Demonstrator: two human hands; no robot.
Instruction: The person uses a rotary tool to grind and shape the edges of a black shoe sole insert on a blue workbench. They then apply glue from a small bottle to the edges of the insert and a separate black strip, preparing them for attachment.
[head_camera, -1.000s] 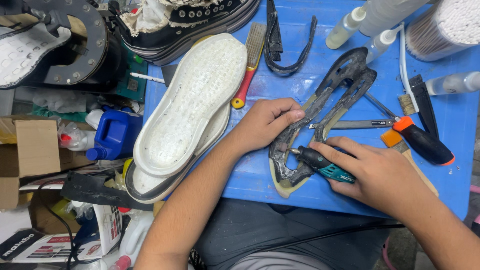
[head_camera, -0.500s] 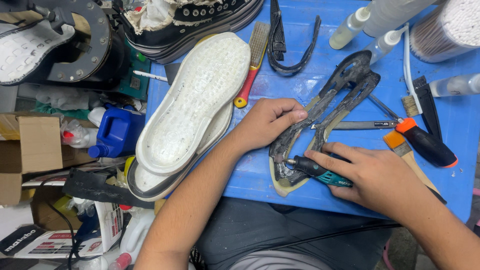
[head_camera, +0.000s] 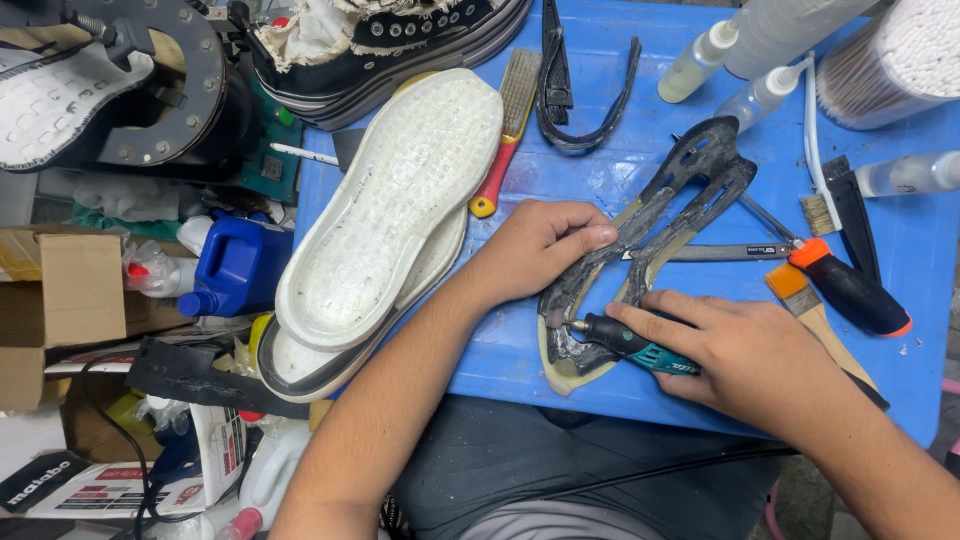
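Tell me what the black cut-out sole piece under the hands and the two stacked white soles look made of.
Black sole piece: probably rubber, matte and scuffed, with tan glue-like residue along its edges. White soles: likely moulded rubber or foam, matte, with a fine dotted tread. Right hand holds a rotary tool, teal and black, probably plastic.
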